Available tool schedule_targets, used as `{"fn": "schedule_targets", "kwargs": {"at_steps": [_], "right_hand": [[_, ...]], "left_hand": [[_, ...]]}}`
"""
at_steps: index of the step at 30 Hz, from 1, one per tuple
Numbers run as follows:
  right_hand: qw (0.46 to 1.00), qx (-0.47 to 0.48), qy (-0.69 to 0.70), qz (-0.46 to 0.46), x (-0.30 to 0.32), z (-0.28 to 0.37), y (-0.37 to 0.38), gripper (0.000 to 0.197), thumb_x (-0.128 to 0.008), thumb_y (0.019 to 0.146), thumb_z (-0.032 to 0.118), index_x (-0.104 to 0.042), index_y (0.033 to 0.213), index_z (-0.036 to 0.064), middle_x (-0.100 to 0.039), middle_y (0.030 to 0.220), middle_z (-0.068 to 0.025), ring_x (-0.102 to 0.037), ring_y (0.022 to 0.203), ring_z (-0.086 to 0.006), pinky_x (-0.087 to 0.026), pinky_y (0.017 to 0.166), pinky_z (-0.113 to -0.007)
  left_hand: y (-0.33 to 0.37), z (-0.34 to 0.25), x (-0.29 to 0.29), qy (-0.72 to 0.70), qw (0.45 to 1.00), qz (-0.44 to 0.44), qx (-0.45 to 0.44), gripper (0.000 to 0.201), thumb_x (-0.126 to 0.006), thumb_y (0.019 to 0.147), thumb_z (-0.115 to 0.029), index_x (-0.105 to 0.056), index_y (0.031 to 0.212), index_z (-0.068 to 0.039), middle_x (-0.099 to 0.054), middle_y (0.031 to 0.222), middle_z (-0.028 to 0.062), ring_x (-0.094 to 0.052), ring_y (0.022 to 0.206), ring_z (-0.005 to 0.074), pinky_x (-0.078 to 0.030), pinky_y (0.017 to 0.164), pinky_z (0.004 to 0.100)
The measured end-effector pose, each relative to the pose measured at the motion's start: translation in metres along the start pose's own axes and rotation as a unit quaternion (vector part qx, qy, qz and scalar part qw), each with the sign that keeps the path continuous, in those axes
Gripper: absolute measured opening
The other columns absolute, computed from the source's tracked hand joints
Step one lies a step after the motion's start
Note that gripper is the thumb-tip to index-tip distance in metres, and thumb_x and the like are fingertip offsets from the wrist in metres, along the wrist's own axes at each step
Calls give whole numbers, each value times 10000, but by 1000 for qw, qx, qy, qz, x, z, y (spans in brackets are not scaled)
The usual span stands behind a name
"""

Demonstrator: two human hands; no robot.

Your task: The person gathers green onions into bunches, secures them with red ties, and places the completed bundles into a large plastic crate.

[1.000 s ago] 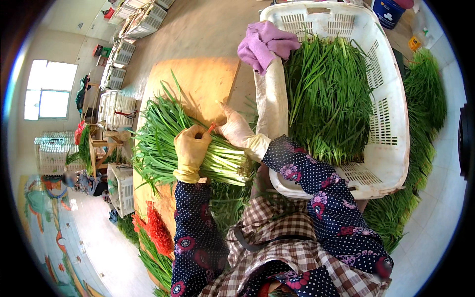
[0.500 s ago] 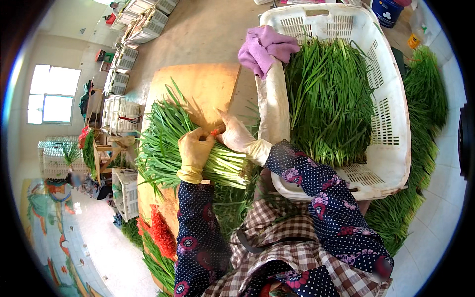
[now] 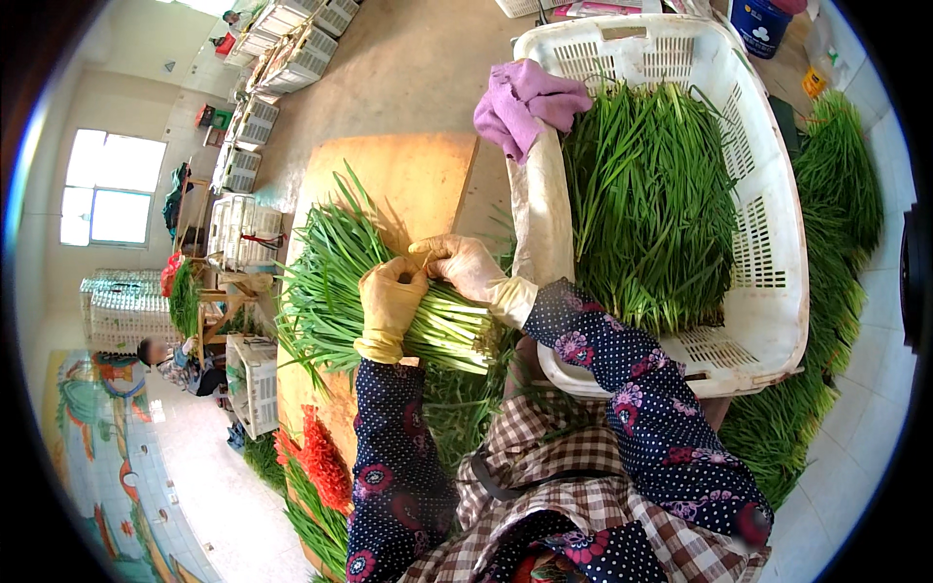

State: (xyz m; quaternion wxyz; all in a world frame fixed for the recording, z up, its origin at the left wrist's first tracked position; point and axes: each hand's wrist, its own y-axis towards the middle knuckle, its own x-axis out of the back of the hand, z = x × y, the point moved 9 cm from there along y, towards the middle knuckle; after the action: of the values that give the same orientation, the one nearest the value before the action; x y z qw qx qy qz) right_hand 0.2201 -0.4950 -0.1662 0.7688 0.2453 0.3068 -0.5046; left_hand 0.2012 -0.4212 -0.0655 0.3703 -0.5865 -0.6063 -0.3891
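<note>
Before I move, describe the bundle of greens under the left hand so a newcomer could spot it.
Start at the large white crate, then look left to the wooden board. Over that board, under the yellow-gloved left hand, lies the bundle of long-leaved greens. Unlike the greens inside the crate, it has a hand across it and pale stem ends pointing right.

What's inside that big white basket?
Lots of long green leaves lie inside the white basket. They cover most of its bottom, so whatever is underneath them can't be seen.
</note>
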Motion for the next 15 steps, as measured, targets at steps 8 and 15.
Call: {"fn": "schedule_targets", "kwargs": {"at_steps": [8, 15], "right_hand": [[967, 105, -229, -30, -9, 41, -9, 202, -517, 817, -44, -618, 987, -1, -628, 913, -68, -579, 813, -125, -463, 723, -223], [983, 102, -150, -22, -18, 42, -9, 177, -520, 797, -50, -607, 935, 18, -625, 851, -42, -563, 786, -110, -444, 721, -228]], "left_hand": [[-1, -19, -2, 41, 997, 51, -30, 254, -702, 667, -235, -686, 810, -26, -649, 801, 85, -626, 757, 217, -467, 732, 288], [-5, -21, 11, 35, 994, -20, -101, 164, -665, 650, -185, -637, 690, -28, -623, 696, 92, -601, 684, 226, -468, 662, 306]]}}
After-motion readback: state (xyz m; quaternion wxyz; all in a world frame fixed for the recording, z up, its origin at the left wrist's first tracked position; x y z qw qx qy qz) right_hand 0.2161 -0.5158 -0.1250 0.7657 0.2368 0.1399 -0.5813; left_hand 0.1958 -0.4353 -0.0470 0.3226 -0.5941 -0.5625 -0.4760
